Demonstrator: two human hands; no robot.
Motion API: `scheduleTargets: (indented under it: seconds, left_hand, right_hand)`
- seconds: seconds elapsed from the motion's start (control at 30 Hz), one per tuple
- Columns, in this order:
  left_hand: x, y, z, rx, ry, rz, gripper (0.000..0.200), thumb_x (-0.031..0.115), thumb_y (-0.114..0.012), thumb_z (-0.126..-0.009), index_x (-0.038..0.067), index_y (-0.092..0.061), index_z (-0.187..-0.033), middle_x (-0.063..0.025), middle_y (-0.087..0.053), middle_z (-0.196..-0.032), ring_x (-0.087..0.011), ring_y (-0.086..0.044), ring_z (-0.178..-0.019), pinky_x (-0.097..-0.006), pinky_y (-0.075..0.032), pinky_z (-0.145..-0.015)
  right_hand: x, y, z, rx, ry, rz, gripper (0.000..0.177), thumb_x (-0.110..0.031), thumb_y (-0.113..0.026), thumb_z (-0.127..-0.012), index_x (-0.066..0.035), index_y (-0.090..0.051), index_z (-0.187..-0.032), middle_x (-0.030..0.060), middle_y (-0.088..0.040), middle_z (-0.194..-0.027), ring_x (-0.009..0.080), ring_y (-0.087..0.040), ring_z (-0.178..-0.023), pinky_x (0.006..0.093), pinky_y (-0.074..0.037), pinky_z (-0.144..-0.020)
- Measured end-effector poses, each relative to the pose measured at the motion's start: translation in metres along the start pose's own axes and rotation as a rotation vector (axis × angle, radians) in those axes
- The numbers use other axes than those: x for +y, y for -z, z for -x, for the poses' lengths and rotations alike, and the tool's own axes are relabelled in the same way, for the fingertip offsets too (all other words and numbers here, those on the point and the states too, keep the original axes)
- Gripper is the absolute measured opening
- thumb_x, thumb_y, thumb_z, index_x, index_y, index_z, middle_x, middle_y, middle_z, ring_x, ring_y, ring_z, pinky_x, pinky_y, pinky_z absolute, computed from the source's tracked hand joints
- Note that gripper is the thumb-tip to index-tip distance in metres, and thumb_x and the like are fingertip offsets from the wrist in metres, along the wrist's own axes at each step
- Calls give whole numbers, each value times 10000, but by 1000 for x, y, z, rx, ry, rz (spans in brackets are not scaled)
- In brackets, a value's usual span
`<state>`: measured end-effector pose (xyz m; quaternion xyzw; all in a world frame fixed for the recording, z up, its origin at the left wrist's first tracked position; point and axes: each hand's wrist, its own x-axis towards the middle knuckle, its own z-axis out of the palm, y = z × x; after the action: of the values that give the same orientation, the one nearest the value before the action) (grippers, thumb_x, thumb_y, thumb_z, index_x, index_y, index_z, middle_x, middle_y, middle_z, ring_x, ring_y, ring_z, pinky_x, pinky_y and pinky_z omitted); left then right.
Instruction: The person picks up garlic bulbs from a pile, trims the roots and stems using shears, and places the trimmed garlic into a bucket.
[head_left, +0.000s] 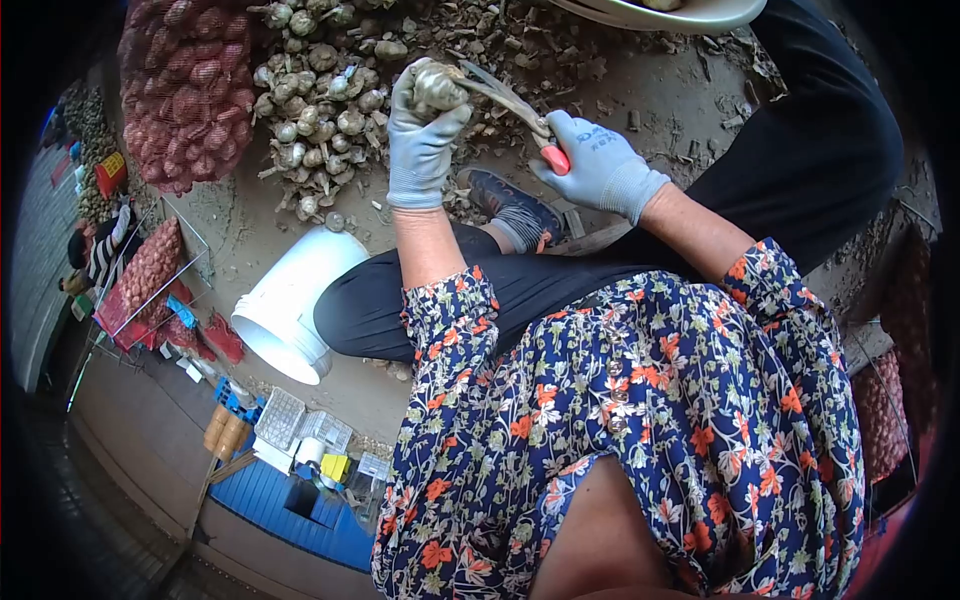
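Note:
My left hand point(420, 150), in a pale grey work glove, is closed around a garlic bulb point(437, 88) held up above the ground. My right hand point(598, 165), gloved alike, grips a pair of shears point(520, 107) by the red handle point(556, 159). The narrow blades point left, their tips right at the bulb's side. Beneath and beyond my left hand lies a heap of garlic bulbs point(318, 110) with trimmed stalks.
A filled red mesh sack point(188, 95) stands at the upper left. The white bucket point(296, 300) lies tipped by my knee. At the top edge is a pale basin point(680, 14). Stalk scraps point(530, 40) litter the dirt. Another person point(105, 250) is at far left beside garlic sacks.

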<state>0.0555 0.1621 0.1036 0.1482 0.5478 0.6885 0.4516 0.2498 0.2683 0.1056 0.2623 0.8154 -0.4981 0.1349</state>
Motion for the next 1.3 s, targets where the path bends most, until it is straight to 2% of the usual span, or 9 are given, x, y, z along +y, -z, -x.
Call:
scheduleTargets:
  seconds: [0.27,0.6,0.8,0.87,1.03,1.13,1.2,1.27,1.3]
  left_hand:
    - [22,-21,6,-1,128,-488,576,-89,-684,-670,-28,-460,-1198,-107,-590,-1054,-161,-615,-912,-290,-561,-787]
    - [5,-1,1,-70,174,-580,495,-3,-708,-636,7,-526,-1096,-62,-635,-980,-118,-618,-887,-256,-513,-785]
    - [-9,4,1,-98,208,-519,391,28,-682,-673,10,-559,-1044,-34,-620,-944,-98,-582,-820,-234,-487,-755]
    - [-16,6,-2,-29,405,-443,400,59,-700,-675,6,-559,-1045,-36,-616,-939,-92,-579,-836,-240,-487,-764]
    - [9,-30,-28,-152,159,-570,461,80,-724,-694,3,-533,-1106,-37,-619,-930,-90,-596,-804,-229,-510,-716]
    - [56,-99,-52,-280,-405,-807,561,208,-788,-683,-19,-505,-1110,-68,-625,-906,-121,-599,-796,-282,-514,-737]
    - [51,-81,-82,-277,-231,-577,505,182,-773,-699,-39,-530,-1083,-74,-637,-845,-142,-603,-746,-300,-512,-716]
    - [16,-23,-116,256,-290,-623,332,85,-714,-684,-74,-591,-948,-106,-652,-834,-170,-596,-700,-309,-505,-698]
    - [-36,57,-140,519,-127,-863,373,90,-693,-763,-69,-553,-1070,-145,-634,-917,-159,-607,-652,-277,-498,-511]
  right_hand:
    - [-4,12,-4,71,1,445,448,-399,-575,-848,-79,-449,-1136,160,-600,-991,318,-619,-940,458,-457,-821]
    - [-12,22,-8,61,24,516,473,-392,-590,-837,-72,-459,-1160,168,-594,-1051,303,-610,-991,469,-447,-848]
    - [-6,19,-11,-186,-64,386,407,-293,-607,-801,-28,-475,-1081,185,-656,-961,321,-657,-906,427,-509,-775]
    - [-5,18,-12,-211,-110,314,372,-249,-599,-797,-9,-486,-1058,206,-656,-968,336,-652,-911,418,-518,-758]
    - [23,-10,-9,-123,-214,153,292,-242,-567,-824,-7,-491,-980,254,-639,-871,413,-623,-850,479,-487,-762]
    - [24,-10,-12,-73,-293,74,336,-279,-583,-822,0,-485,-982,261,-633,-874,425,-613,-857,484,-481,-762]
    - [21,-3,-11,-151,-305,68,401,-336,-502,-874,17,-508,-1064,277,-627,-964,411,-612,-930,477,-478,-824]
    - [22,-6,-10,-119,-375,37,437,-366,-490,-880,25,-505,-1075,288,-625,-954,423,-612,-915,483,-475,-826]
    - [20,-6,-11,-156,-413,5,463,-384,-475,-885,32,-501,-1087,293,-625,-945,428,-611,-917,481,-475,-831]
